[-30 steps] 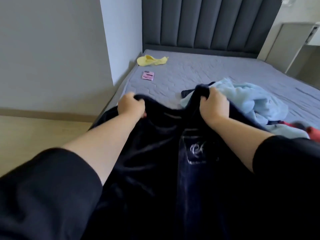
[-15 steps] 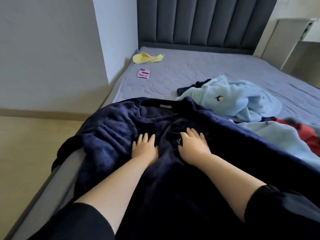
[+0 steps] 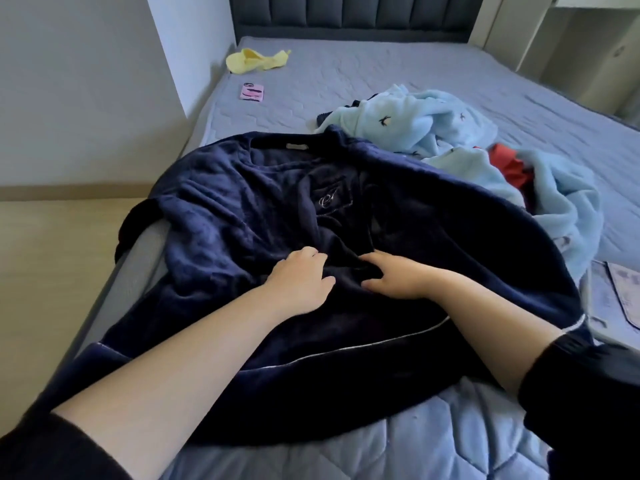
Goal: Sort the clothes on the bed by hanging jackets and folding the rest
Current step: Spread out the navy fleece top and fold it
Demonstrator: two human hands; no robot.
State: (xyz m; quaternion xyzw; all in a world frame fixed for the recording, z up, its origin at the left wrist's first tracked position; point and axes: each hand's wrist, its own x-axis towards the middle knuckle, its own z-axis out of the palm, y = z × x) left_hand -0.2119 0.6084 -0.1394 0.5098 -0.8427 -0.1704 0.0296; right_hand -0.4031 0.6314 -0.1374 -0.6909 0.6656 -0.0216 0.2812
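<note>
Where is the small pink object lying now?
In the head view, the pink object lies near the far left edge of the mattress, just before the yellow garment.

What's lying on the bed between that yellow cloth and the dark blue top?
A pink phone lies on the mattress between yellow cloth and dark blue top; the head view shows it.

1 second ago you held the navy garment [image 3: 221,202] up by its shoulders; it now lies spread on the bed [image 3: 433,445]. Your left hand [image 3: 300,279] and right hand [image 3: 393,279], flat half a second ago, now bunch its front fabric at frame centre.
</note>
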